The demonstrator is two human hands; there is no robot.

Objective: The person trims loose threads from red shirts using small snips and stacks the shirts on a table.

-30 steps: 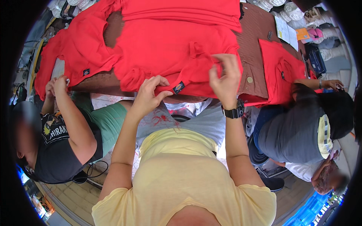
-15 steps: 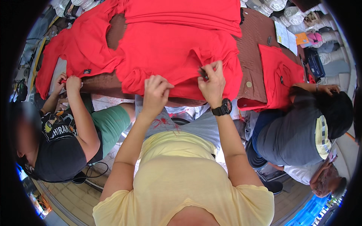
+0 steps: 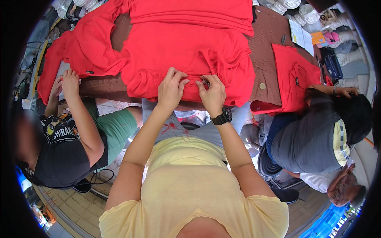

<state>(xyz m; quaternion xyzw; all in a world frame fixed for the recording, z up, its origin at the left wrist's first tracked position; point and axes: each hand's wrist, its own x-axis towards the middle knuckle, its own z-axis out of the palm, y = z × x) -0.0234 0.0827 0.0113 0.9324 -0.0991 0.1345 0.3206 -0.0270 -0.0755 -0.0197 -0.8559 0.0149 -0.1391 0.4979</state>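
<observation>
A red garment [image 3: 174,47] lies spread in front of me, its near edge bunched along the table's front. My left hand [image 3: 172,89] is closed, thumb and fingers pinching the fabric at that edge. Close beside it, my right hand [image 3: 213,92] is also closed at the same edge, with a watch on its wrist. A small dark tool [image 3: 206,83] shows between the right fingers; most of it is hidden, so its kind is unclear. The two thumbs are a short gap apart, with red cloth between them.
A brown-covered table [image 3: 268,59] bears more red garments, a folded red stack [image 3: 190,16] at the back and an open notebook [image 3: 301,37]. A person at left handles red cloth [image 3: 91,43]; another at right leans over a red garment [image 3: 287,75]. White cones [image 3: 309,15] stand beyond.
My right hand has come down and left, nearer my left hand, and the dark tool shows less. My left hand has shifted slightly right. The left person's hands have risen slightly.
</observation>
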